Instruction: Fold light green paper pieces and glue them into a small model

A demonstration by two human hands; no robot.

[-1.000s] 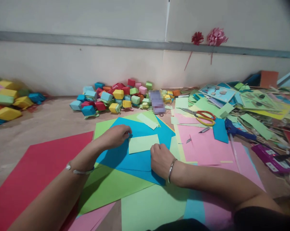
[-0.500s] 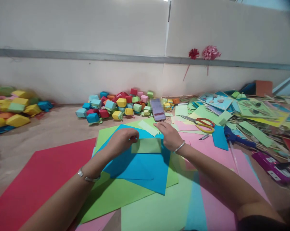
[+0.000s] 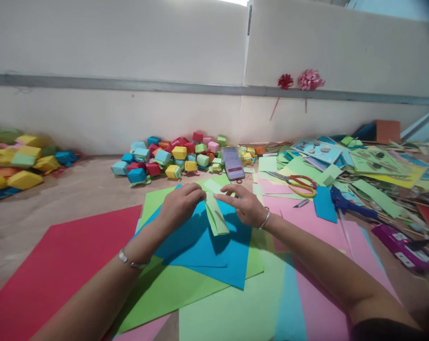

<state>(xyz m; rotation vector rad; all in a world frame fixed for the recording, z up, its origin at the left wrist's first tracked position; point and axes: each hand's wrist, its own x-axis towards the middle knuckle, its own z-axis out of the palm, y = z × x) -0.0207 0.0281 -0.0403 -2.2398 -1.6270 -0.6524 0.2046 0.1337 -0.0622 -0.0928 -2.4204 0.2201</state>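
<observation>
Strip (image 3: 216, 215) of pale green paper, folded lengthwise, hangs tilted between the two hands just above the blue sheet (image 3: 207, 251). The left hand (image 3: 181, 203) is closed, with its fingertips pinching the strip's upper end. The right hand (image 3: 244, 206) is loosely spread, fingers stretched towards that same end and seeming just to touch it rather than grip it.

Under the blue sheet lie a green sheet (image 3: 164, 289), a red sheet (image 3: 58, 265) to the left and a pink sheet (image 3: 306, 222) to the right, all flat on the floor (image 3: 75, 189). Beyond the hands are a phone (image 3: 232, 166) and a heap of paper boxes (image 3: 171, 158). Scissors (image 3: 299, 182) and a glue gun (image 3: 349, 203) lie to the right.

With only one pinch holding it, the strip could swing or slip, and the fold might open or crease crooked. The stacked sheets look slippery, so pressing down on them may shift the whole pile.
</observation>
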